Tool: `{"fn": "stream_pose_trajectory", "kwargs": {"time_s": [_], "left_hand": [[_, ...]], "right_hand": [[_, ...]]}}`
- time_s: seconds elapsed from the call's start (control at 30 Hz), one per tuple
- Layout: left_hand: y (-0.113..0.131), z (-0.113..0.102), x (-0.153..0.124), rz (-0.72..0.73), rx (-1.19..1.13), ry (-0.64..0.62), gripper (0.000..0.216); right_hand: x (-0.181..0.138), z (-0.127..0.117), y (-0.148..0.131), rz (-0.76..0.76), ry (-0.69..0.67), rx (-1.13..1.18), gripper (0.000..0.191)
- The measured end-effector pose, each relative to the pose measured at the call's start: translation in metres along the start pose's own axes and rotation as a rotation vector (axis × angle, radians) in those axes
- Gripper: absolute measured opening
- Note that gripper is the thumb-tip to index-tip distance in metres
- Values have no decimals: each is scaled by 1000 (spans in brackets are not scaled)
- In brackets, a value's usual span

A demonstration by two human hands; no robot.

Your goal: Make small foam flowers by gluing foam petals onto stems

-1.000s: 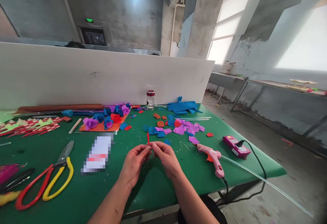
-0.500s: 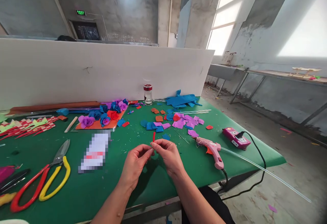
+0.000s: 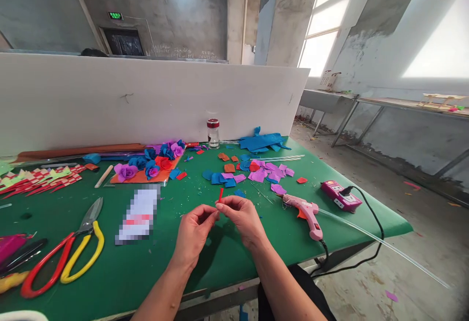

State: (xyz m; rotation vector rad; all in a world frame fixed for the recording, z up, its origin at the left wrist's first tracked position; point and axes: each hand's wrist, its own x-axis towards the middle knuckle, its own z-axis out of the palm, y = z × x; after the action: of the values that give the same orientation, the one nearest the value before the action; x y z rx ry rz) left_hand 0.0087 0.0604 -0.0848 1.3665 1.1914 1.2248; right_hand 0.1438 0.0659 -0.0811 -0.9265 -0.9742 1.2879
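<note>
My right hand (image 3: pixel 242 219) pinches a small red strip (image 3: pixel 220 194) that stands up from its fingertips. My left hand (image 3: pixel 194 233) is closed in a pinch right beside it, fingertips meeting the right hand's at the strip's lower end. Both hands hover just above the green table (image 3: pixel 154 262), near its front middle. Beyond them lie loose purple, blue and red cut pieces (image 3: pixel 256 173). A pink glue gun (image 3: pixel 306 213) lies on the table to the right of my right hand.
Red-and-yellow-handled shears (image 3: pixel 62 255) lie front left. Finished purple and blue foam roses (image 3: pixel 148 164) sit on an orange sheet at the back, next to a small glass jar (image 3: pixel 213 133). A pink power strip (image 3: pixel 340 196) and black cord lie near the right edge. A white partition (image 3: pixel 110 101) closes the back.
The red strip has shifted from above my left fingertips to my right hand's pinch and stands slightly higher. Both hands stay together at the same spot; the camera tilted a little.
</note>
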Motion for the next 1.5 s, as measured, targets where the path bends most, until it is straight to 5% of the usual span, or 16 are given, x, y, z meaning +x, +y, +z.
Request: {"fn": "stream_pose_trajectory", "kwargs": {"time_s": [0.33, 0.87, 1.5], "left_hand": [[0, 0, -2, 30, 56, -18, 22], [1, 0, -4, 3, -18, -90, 23], [-2, -12, -7, -101, -221, -52, 26]], "right_hand": [[-1, 4, 5, -74, 69, -109, 21], [-4, 9, 0, -3, 23, 1, 30], [-3, 23, 16, -133, -54, -126, 27]]}}
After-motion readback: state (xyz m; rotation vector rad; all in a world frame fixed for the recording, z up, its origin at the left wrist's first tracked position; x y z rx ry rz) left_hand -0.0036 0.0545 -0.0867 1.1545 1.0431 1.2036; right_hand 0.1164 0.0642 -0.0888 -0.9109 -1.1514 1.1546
